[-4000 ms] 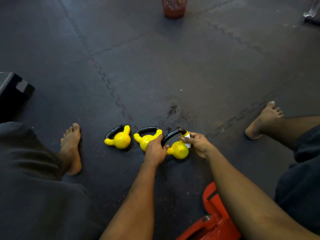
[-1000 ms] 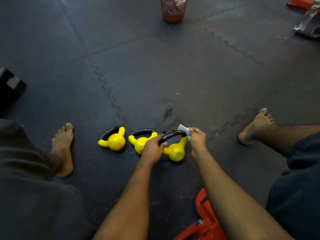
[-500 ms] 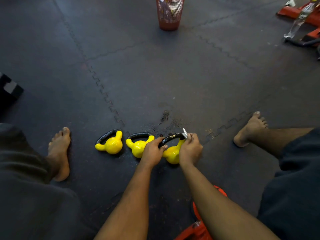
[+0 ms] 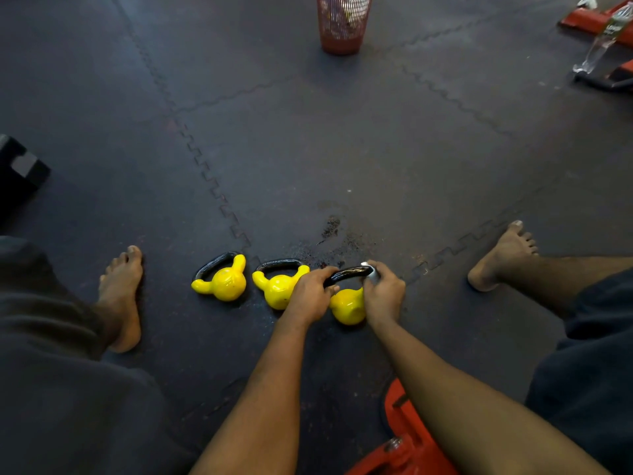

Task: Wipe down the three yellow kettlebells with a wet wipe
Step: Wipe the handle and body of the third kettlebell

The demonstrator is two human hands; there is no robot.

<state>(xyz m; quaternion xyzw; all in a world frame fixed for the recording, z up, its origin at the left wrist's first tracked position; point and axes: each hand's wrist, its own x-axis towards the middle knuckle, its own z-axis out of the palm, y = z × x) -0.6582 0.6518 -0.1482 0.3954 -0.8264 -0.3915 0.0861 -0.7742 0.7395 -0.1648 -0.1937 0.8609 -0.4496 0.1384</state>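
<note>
Right-most kettlebell (image 4: 347,306) of the row on the floor (image 4: 342,149): your left hand (image 4: 310,293) grips its black handle (image 4: 346,274), right hand (image 4: 384,295) pinches the wet wipe (image 4: 372,271) against the handle's right end; brace firmly and drag the wipe round the whole loop, then over the yellow body.

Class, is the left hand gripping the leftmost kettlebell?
No, the left hand grips the black handle of the rightmost kettlebell; the leftmost kettlebell lies untouched.
</note>
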